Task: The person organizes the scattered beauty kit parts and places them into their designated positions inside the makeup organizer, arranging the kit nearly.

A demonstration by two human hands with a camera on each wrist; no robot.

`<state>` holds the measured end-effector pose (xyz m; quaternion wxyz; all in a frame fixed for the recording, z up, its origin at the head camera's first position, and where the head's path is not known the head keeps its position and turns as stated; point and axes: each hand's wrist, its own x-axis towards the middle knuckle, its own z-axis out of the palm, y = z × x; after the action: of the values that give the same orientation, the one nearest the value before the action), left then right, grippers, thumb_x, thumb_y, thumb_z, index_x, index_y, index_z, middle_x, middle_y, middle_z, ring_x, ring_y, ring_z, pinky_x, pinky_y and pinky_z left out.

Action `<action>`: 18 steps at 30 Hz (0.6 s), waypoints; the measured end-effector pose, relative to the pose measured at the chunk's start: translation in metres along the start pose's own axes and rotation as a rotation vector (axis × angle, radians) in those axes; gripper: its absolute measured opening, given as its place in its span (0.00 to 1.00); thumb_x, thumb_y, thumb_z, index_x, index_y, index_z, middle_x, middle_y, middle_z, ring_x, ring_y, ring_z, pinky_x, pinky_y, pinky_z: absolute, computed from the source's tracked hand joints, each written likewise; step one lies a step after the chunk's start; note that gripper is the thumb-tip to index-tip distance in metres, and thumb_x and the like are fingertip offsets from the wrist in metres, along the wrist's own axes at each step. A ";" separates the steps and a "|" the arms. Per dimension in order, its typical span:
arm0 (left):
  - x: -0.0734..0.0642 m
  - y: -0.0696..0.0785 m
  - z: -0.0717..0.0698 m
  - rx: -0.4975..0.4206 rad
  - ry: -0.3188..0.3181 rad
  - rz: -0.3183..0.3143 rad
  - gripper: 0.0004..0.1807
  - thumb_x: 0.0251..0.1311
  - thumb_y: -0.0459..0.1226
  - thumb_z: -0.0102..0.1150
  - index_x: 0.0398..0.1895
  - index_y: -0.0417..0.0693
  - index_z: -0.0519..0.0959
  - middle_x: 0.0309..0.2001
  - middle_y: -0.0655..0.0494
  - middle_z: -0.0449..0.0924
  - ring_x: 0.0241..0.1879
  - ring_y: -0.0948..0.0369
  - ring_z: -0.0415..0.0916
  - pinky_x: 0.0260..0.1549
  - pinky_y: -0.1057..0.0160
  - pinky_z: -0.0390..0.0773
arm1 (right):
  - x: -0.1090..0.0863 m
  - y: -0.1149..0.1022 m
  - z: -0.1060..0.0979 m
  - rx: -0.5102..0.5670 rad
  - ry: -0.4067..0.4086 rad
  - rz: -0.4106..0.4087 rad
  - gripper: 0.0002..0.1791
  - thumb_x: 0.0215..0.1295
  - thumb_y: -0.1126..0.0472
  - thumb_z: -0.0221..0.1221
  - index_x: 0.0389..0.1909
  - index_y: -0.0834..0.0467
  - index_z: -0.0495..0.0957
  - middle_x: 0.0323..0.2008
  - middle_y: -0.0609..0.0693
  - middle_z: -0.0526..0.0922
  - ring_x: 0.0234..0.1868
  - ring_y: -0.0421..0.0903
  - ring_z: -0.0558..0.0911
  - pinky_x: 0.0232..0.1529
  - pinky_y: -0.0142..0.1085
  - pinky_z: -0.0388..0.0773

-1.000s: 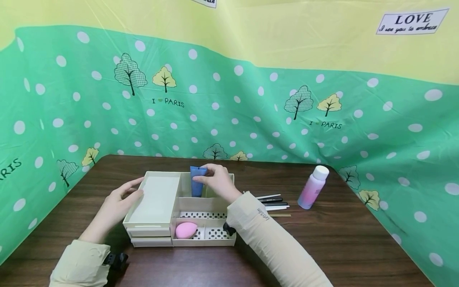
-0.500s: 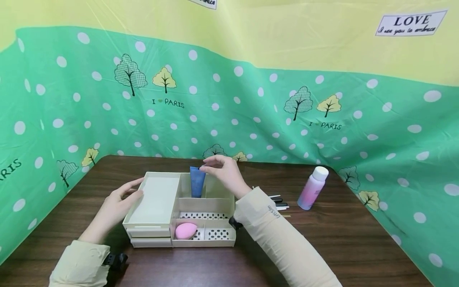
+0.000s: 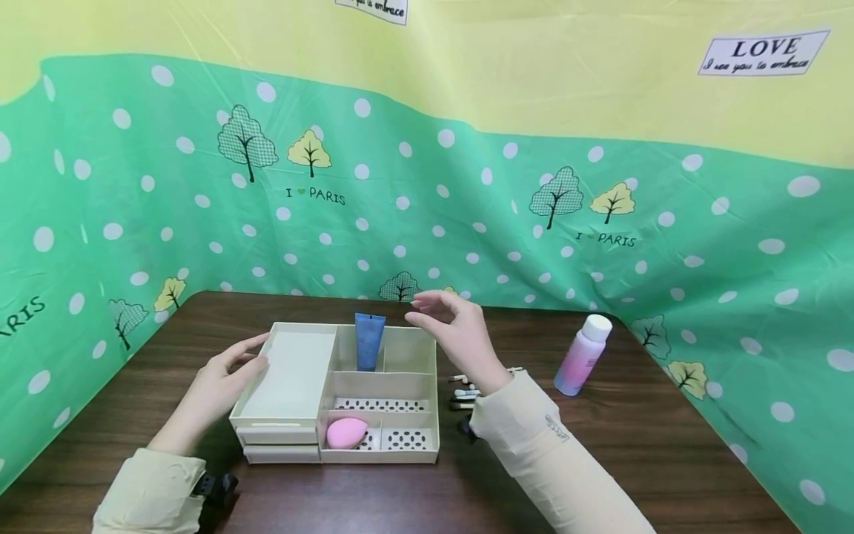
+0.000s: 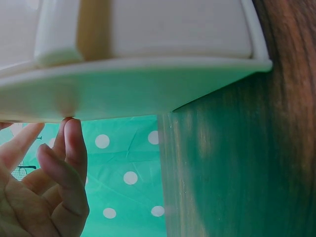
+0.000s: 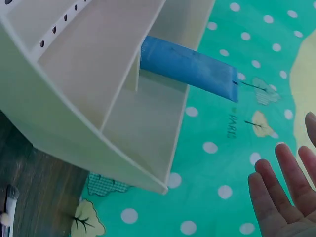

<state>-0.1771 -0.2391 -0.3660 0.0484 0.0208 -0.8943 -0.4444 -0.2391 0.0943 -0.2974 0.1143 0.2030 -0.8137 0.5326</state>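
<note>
A blue squeeze tube (image 3: 369,343) stands upright in a back compartment of the cream desk organizer (image 3: 383,383). To its right, above the organizer's back right corner, my right hand (image 3: 460,330) is held in the air with nothing in it. In the right wrist view, the tube (image 5: 190,66) pokes out past the rim and the right fingers (image 5: 281,190) are apart from it. My left hand (image 3: 216,382) rests against the organizer's left side. The left wrist view has the left fingertips (image 4: 74,140) touching that side wall. A pink makeup sponge (image 3: 347,432) lies in a front compartment.
Several makeup brushes (image 3: 465,399) lie on the dark wooden table (image 3: 634,460) right of the organizer, partly hidden by the right arm. A pink and lilac bottle with a white cap (image 3: 583,356) stands farther right. A patterned green cloth (image 3: 467,222) hangs behind the table.
My right hand has let go of the blue tube and moved right, away from it. The tube stays in its compartment. My left hand keeps its place at the organizer's side.
</note>
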 end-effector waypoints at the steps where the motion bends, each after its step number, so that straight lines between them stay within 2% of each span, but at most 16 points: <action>1: 0.000 0.000 0.000 0.003 0.001 0.000 0.30 0.74 0.46 0.47 0.75 0.45 0.62 0.60 0.31 0.74 0.57 0.41 0.72 0.51 0.45 0.72 | -0.003 0.000 -0.003 0.013 0.011 0.000 0.17 0.60 0.57 0.69 0.50 0.56 0.84 0.46 0.55 0.86 0.47 0.47 0.85 0.51 0.42 0.80; 6: 0.000 -0.001 0.000 0.006 0.003 -0.001 0.30 0.74 0.46 0.47 0.75 0.46 0.62 0.60 0.31 0.74 0.57 0.41 0.72 0.51 0.45 0.72 | -0.016 0.000 -0.019 0.072 0.076 -0.037 0.17 0.59 0.58 0.70 0.49 0.56 0.84 0.47 0.52 0.86 0.50 0.47 0.84 0.53 0.40 0.80; 12: 0.000 -0.001 0.001 0.003 0.007 0.003 0.30 0.74 0.47 0.47 0.75 0.46 0.62 0.59 0.31 0.74 0.57 0.41 0.72 0.50 0.45 0.72 | -0.027 0.006 -0.038 0.064 0.172 -0.111 0.17 0.58 0.59 0.71 0.49 0.58 0.83 0.45 0.53 0.87 0.47 0.44 0.84 0.49 0.32 0.80; 18: -0.001 -0.002 0.001 -0.003 0.015 0.016 0.30 0.73 0.47 0.48 0.74 0.47 0.63 0.59 0.32 0.75 0.57 0.41 0.72 0.50 0.46 0.73 | -0.035 0.007 -0.056 0.073 0.250 -0.084 0.17 0.60 0.61 0.69 0.50 0.59 0.83 0.47 0.56 0.87 0.45 0.36 0.85 0.46 0.27 0.79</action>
<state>-0.1761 -0.2393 -0.3684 0.0588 0.0169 -0.8935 -0.4449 -0.2130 0.1552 -0.2945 0.2293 0.1728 -0.7640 0.5778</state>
